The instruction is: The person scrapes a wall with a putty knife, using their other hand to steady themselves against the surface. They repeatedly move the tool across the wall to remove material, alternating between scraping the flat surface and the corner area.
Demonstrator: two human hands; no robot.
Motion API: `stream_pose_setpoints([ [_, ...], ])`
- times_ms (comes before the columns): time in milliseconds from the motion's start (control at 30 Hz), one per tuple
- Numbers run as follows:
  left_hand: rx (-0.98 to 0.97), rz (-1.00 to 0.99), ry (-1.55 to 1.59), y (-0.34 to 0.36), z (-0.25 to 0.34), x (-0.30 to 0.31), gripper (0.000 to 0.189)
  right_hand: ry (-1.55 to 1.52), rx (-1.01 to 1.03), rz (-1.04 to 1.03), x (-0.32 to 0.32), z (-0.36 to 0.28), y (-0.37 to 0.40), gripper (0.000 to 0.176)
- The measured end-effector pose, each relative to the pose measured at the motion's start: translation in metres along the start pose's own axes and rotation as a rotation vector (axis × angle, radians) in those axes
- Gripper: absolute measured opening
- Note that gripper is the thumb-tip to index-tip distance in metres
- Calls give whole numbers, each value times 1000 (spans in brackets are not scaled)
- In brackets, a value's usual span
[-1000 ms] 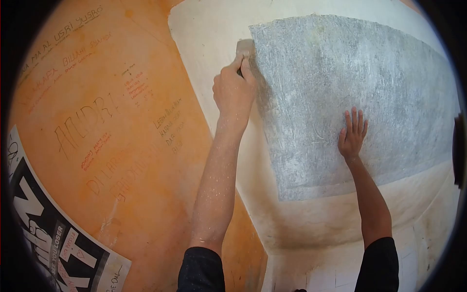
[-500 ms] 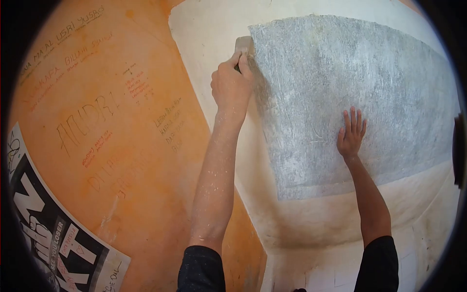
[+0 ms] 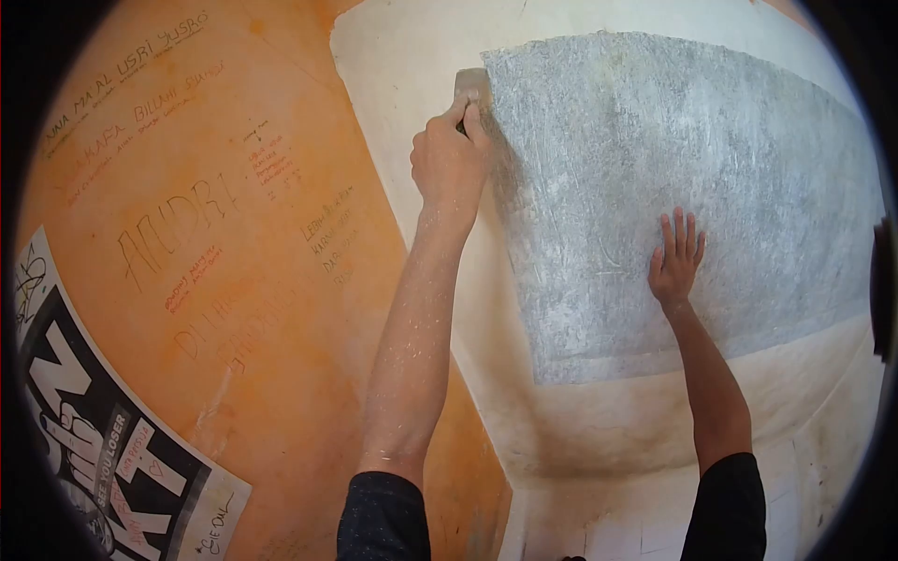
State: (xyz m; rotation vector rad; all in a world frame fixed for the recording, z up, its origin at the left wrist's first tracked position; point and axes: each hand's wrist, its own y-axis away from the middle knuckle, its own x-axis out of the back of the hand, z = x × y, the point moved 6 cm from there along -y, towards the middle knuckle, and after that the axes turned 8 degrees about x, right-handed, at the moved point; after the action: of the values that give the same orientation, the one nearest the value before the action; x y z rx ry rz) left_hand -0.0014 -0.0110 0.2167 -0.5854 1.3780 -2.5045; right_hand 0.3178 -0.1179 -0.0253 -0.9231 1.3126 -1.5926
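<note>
My left hand [image 3: 449, 166] is wrapped round a scraper [image 3: 470, 84], its flat blade pointing up. The blade lies against the white wall [image 3: 412, 75] along the upper left edge of a rough grey patch [image 3: 599, 150]. Most of the scraper's handle is hidden in my fingers. Lower and to the right, my right hand [image 3: 677, 262] rests on the grey patch with its fingers spread and holds nothing. Pale flecks dot my left forearm.
An orange wall [image 3: 281, 365] with handwriting stands on the left. It bears a black and white poster [image 3: 122, 449] low down. Below the grey patch runs a stained white band [image 3: 599, 430]. A dark object [image 3: 881, 290] juts in at the right edge.
My left hand and the scraper have shifted very slightly to the right along the patch's edge. The view has turned a little. My right hand stays in place.
</note>
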Motion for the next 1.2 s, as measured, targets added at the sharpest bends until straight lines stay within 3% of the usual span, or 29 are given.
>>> stream_pose_setpoints([
  [233,26,6,65,-71,37,13,37,4,1,18,-1,7,-5,53],
  [400,-68,54,-31,-16,21,-4,37,2,-13,10,4,5,-5,52],
  [567,28,-57,-27,55,-10,-12,36,0,-10,37,-1,8,-7,53],
  [633,145,-200,-62,73,-24,-22,36,-2,-18,17,1,6,-6,52],
  [667,130,-168,-40,79,-25,-21,36,0,-16,12,1,6,-6,52],
  [867,15,-40,-22,48,-7,-19,34,-3,-11,39,0,6,-6,52],
  [1200,92,-106,-34,39,1,-19,34,-2,-7,28,1,6,-5,52],
])
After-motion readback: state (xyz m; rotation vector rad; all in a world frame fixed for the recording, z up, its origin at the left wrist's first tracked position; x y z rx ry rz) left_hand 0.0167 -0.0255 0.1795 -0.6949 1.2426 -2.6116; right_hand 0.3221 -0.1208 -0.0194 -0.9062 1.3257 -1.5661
